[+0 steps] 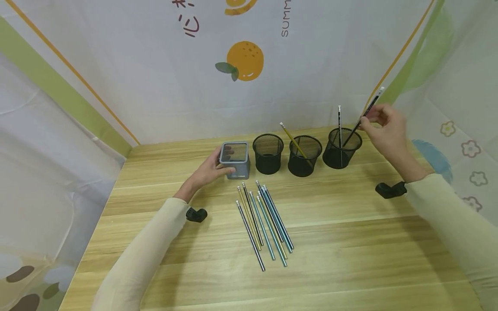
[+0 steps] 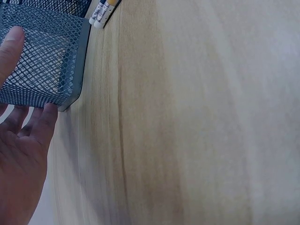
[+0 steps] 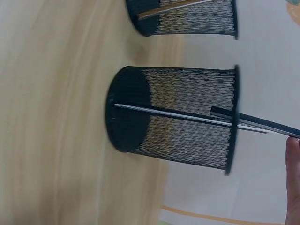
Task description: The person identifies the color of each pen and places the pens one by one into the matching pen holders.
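My left hand (image 1: 208, 172) grips a grey square mesh pencil holder (image 1: 239, 170) by its left side, thumb in front and fingers behind. In the left wrist view the thumb lies against the mesh wall of this holder (image 2: 40, 61). At the right, my right hand (image 1: 389, 131) pinches a black pencil (image 1: 370, 106), eraser end up and tilted. Its lower end is inside the rim of the rightmost round black mesh cup (image 1: 333, 158), as the right wrist view shows. Another dark pencil (image 1: 339, 117) stands in that cup.
A round black mesh cup (image 1: 268, 165) stands beside the grey holder. Next to it, another cup (image 1: 300, 168) holds a leaning yellow pencil (image 1: 289, 133). Several blue, black and gold pencils (image 1: 266, 216) lie on the wooden table (image 1: 342, 250). A printed curtain (image 1: 155, 77) hangs behind.
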Tool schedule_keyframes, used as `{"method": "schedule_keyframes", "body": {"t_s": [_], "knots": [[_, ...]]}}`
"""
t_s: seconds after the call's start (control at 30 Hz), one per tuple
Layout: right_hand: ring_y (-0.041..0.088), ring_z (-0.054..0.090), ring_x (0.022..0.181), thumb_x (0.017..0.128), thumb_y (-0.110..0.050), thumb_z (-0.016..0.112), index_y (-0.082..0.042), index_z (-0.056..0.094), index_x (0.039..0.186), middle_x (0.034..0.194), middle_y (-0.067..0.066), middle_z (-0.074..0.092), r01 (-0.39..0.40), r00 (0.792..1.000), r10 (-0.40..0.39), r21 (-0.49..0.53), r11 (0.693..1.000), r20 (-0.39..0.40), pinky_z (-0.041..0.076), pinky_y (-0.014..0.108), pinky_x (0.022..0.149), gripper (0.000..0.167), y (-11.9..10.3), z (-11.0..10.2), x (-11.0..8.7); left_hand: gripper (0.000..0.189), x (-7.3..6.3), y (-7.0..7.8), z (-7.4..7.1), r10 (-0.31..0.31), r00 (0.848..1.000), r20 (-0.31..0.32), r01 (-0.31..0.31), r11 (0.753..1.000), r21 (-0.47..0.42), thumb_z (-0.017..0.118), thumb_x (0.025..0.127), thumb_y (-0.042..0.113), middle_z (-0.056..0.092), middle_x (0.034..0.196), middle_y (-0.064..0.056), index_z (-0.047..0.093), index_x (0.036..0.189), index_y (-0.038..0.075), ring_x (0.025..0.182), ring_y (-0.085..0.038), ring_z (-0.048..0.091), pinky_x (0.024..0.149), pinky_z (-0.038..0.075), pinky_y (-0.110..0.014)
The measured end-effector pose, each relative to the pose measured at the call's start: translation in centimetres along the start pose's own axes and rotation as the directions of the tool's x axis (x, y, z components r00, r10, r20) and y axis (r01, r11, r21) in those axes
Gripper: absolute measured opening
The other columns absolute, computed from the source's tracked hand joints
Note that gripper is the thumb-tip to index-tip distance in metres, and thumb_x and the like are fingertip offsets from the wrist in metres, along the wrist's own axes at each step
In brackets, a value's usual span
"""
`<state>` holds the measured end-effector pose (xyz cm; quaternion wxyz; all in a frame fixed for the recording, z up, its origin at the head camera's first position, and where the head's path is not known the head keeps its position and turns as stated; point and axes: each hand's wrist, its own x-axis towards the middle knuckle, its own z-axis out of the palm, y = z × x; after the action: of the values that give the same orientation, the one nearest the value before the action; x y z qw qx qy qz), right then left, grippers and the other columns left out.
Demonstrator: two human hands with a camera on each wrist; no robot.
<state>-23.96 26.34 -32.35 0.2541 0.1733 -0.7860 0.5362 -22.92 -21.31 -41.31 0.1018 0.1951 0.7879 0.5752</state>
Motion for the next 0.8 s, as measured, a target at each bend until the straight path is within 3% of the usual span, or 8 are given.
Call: {"method": "schedule_keyframes", "body": {"t_s": [0.27,0.47,0.57,0.8], "knots": [[0.004,0.062,0.075,0.089,0.015,0.060,0.023,0.057,0.104,0.088,0.009,0.064,0.030,0.999,-0.028,-0.068,0.997,0.034,0.052,0.014,0.077,0.017,-0.4,0.8,-0.8,0.074,0.1,-0.1,0.0,-0.003,1.000,-0.002,0.003,1.000,0.002,0.069,0.096,-0.003,0.037,0.153,-0.025,0.026,0.156,-0.003,0.143,-0.041,0.034,0.116,0.028,-0.056],[0.002,0.061,0.076,0.089,0.013,0.060,0.020,0.057,0.104,0.088,0.009,0.064,-0.015,0.998,0.021,-0.098,0.995,0.064,0.048,0.011,0.071,0.017,-0.2,1.3,-1.1,0.074,0.0,-0.1,0.1,-0.003,1.000,-0.003,0.003,1.000,0.015,0.069,0.096,-0.003,0.037,0.153,-0.024,0.026,0.156,-0.003,0.142,-0.040,0.035,0.115,0.029,-0.056],[0.001,0.060,0.077,0.088,0.014,0.060,0.021,0.058,0.103,0.090,0.018,0.063,-0.015,0.996,0.026,-0.123,0.992,0.082,0.048,0.010,0.073,0.016,-0.1,1.6,-1.1,0.074,0.0,-0.1,0.1,-0.001,1.000,-0.002,0.001,1.000,0.010,0.068,0.096,-0.003,0.037,0.153,-0.024,0.025,0.156,-0.003,0.142,-0.040,0.035,0.115,0.029,-0.056],[-0.002,0.058,0.078,0.088,0.012,0.065,0.014,0.061,0.104,0.092,0.014,0.063,-0.008,0.991,0.032,-0.185,0.983,0.128,0.048,0.012,0.074,0.017,4.3,1.4,-0.6,0.074,0.0,-0.1,0.0,-0.005,1.000,0.002,0.005,1.000,0.005,0.068,0.096,-0.003,0.036,0.153,-0.025,0.025,0.156,-0.003,0.143,-0.041,0.034,0.116,0.028,-0.056]]}}
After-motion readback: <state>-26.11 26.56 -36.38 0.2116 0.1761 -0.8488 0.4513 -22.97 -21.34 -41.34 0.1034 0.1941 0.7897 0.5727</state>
